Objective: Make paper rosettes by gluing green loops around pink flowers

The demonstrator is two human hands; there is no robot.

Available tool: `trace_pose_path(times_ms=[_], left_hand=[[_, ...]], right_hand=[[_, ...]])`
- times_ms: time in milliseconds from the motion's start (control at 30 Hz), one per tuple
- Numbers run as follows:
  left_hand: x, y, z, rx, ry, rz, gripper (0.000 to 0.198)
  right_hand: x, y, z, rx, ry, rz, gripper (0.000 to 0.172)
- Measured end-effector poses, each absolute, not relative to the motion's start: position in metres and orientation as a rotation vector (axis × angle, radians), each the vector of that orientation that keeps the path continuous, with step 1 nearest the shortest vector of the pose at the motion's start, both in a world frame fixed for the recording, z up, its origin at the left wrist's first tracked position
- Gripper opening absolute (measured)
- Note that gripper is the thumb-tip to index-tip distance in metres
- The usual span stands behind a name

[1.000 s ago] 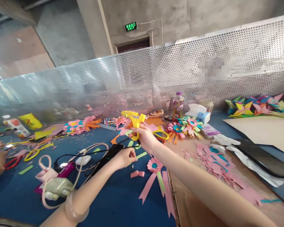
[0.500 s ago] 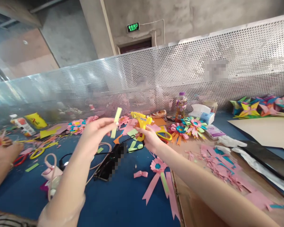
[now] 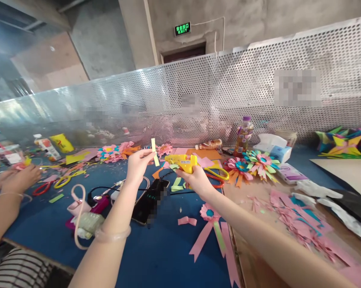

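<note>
- The person's left hand (image 3: 140, 162) is pinching a narrow pale-yellow paper strip (image 3: 153, 151) between thumb and fingertips, closed tight on its lower end; the strip is standing nearly upright, its long axis running up and slightly leftward above the hand.
- The right hand (image 3: 197, 179) is wrapping fully around the grip of a yellow plastic hot-glue gun (image 3: 182, 161), with the barrel lying roughly level and the nozzle pointing left.
- The strip is sitting just to the left of the nozzle, near it but not touching, so the gun's long axis is crossing the strip's at close to a right angle; the right hand is the nearer one to the gap between them.
- Both are being held in the air above the blue-covered work table (image 3: 156, 256), beyond a dark smartphone (image 3: 149, 201) lying flat on it.
- Counting: one glue gun, one strip in hand, and a few loose pale-green strips (image 3: 177, 185) lying below the gun.
- One pink paper rosette with ribbon tails (image 3: 209, 213) is lying near the right forearm, and two larger multicoloured paper flowers (image 3: 252, 162) are sitting farther right.
- One pair of yellow-handled scissors (image 3: 218, 173) is resting behind the right hand.
- At the left edge, another person's hand (image 3: 20, 180) is working over its own paper pieces, well apart.
</note>
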State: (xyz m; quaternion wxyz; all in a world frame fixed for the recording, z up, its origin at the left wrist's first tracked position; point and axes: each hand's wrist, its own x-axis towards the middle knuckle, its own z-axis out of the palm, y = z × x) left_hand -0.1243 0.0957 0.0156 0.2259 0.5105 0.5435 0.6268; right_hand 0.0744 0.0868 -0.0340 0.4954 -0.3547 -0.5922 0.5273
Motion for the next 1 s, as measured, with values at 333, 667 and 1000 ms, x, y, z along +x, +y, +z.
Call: trace_pose_path(times_ms=[333, 667, 1000], left_hand=[[-0.1207, 0.0891, 0.0193, 1.589, 1.609, 1.726, 0.028], [-0.1206, 0.0877, 0.0206, 1.611, 1.642, 1.709, 0.026], [-0.1191, 0.0879, 0.0205, 1.637, 1.663, 1.692, 0.026]], right_hand=[[0.0710, 0.0794, -0.0360, -0.965, -1.541, 1.137, 0.017], [0.0706, 0.0783, -0.0401, -1.008, -1.536, 1.094, 0.018], [0.0707, 0.0786, -0.0406, -1.024, -1.555, 1.084, 0.020]])
